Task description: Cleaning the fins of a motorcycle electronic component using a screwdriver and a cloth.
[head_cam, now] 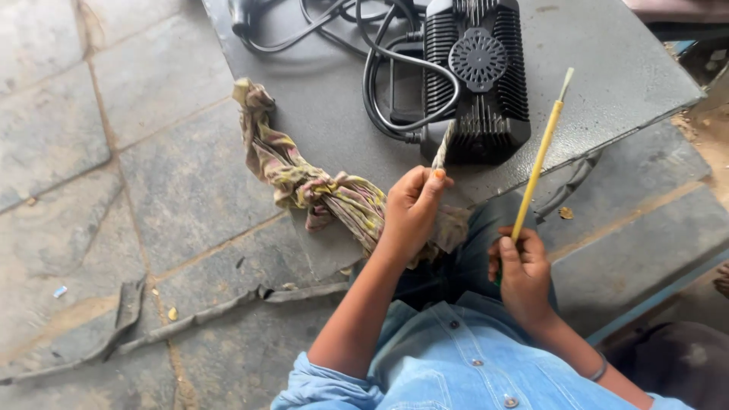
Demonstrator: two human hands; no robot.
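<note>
On the grey tabletop [607, 68] sits a black box with fins [477, 76] and black cords [380, 68]. Left hand [410, 216] is closed, pinching a thin twisted string [443, 146] that goes up to the box. Right hand [522, 273] is closed around a yellow stick [539, 163] (tip pointing up). A rumpled cloth [304, 178] lies beside the left hand. The string looks frayed, maybe; it is hard to tell.
</note>
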